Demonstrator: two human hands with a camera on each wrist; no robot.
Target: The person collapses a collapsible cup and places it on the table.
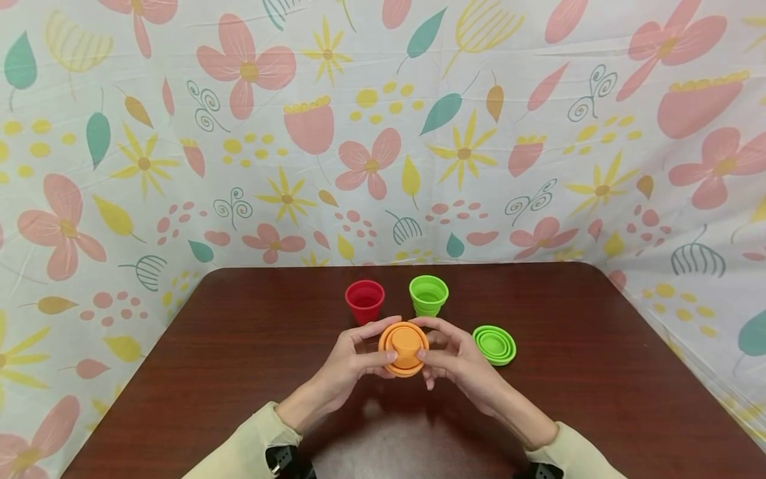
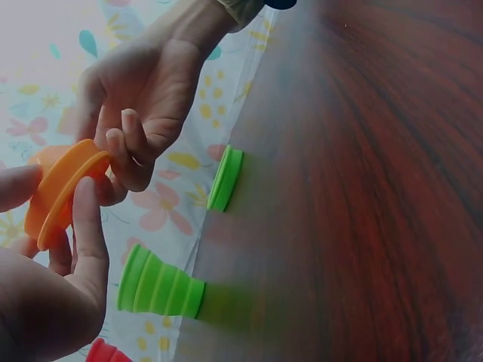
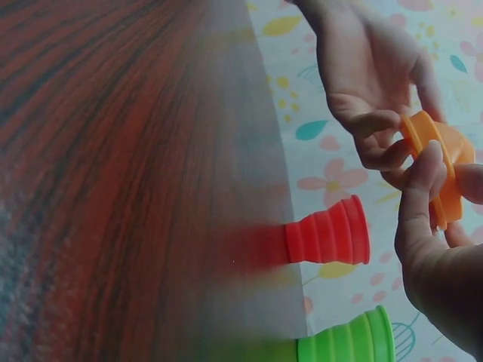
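Both hands hold an orange collapsible cup above the table, its round face towards the head camera, mostly folded flat with a raised part in the middle. My left hand pinches its left side, thumb on the face and fingers behind the rim. On the right side my right hand pinches it in the same way. Just beyond the hands stand a red collapsible cup and a green collapsible cup, both extended with mouths up. To the right of my right hand lies a flattened green cup.
The dark brown wooden table reaches back to a flower-printed cloth that hangs behind and along both sides. Each wrist carries a black strapped device, such as the one on the left wrist.
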